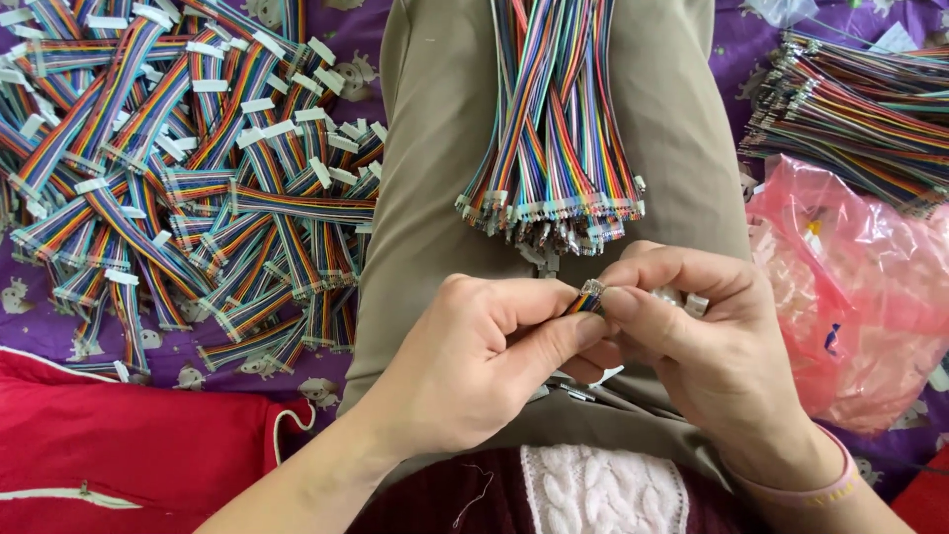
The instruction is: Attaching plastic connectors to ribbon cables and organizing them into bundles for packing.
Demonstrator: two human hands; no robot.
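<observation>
- Head view: the left hand (pixel 465 361) is pinching the end of a short rainbow ribbon cable (pixel 589 298) between thumb and forefinger, just below the bundle of ribbon cables (pixel 554 119) that is lying along the lap in khaki trousers (pixel 435 148).
- The right hand (pixel 702 341) is closing its grip on the same cable tip from the other side, and is also cupping a few small white plastic connector housings (pixel 682 297) against its fingers.
- The cable is looking light, limp and thin; its bare metal-tipped end seems fine and easily bent, so holding the insulated wires just behind the tip is looking like the safest place.
- Left of the bundle, a heap of finished cables with white connectors (pixel 188 168) is covering the purple cloth (pixel 30 331).
- Right of the bundle, more cable bundles (pixel 850 109) are lying above a pink plastic bag (pixel 860 297).
</observation>
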